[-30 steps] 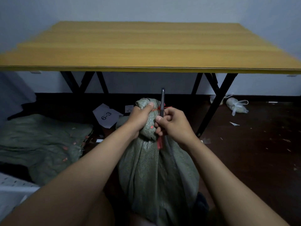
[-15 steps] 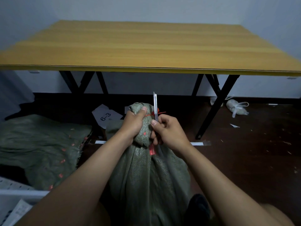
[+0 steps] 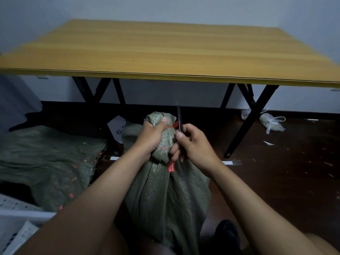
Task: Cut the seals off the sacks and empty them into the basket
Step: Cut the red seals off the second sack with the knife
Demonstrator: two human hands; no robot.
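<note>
At the middle of the view, the left hand (image 3: 153, 138) is clenched around the gathered neck of the green sack (image 3: 165, 196), thumb up near the top of the bunch. Just beside it at 3 o'clock, the right hand (image 3: 195, 144) is closed around a slim dark cutter (image 3: 179, 119), blade pointing up at 12 o'clock and crossing the red seal (image 3: 173, 127) that cinches the neck; the seal's red tag (image 3: 171, 165) hangs below the hands.

The blade works very close to the left thumb, so if the seal gives suddenly the cutter could jump toward that hand. Angled inward, it could also slit the woven fabric instead of the tie. If the left grip slackens, the neck may twist away and the cut miss.

The sack stands on a dark floor (image 3: 276, 181) littered with small scraps. At 9 o'clock lies a flat green sack (image 3: 46, 161); at 7 o'clock, a white perforated edge, probably the basket (image 3: 16, 214). A paper sheet (image 3: 117, 127) sits behind the hands, a yellow folding table (image 3: 165, 52) spans 12 o'clock, and 1 tied pale bag (image 3: 272, 123) lies at 2 o'clock.
</note>
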